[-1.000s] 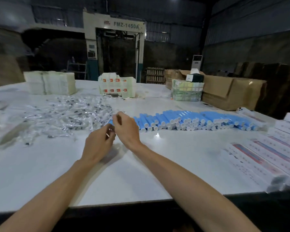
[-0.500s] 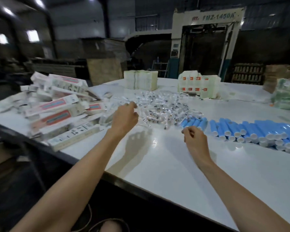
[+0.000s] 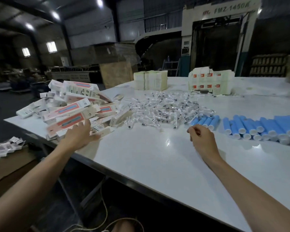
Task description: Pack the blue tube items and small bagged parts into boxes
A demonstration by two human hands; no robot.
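A heap of white and pink boxes (image 3: 70, 108) lies at the table's left corner. My left hand (image 3: 79, 136) reaches into its near side, fingers spread, touching the lowest boxes. A loose pile of small clear bagged parts (image 3: 162, 109) lies in the middle. A row of blue tubes (image 3: 251, 126) with white caps stretches away to the right. My right hand (image 3: 203, 139) hovers just in front of the leftmost tubes. Its fingers are curled and pinch something small and pale, seemingly a bagged part.
The white table (image 3: 149, 156) has its dark near edge running diagonally under my left forearm. A cream stack (image 3: 151, 80) and a white stack with red labels (image 3: 209, 82) stand at the back. A cardboard carton (image 3: 10, 163) sits below left.
My view has swung left, bringing the box heap into sight. My left hand left my right hand and moved left and down onto the boxes. My right hand stayed near the tubes.
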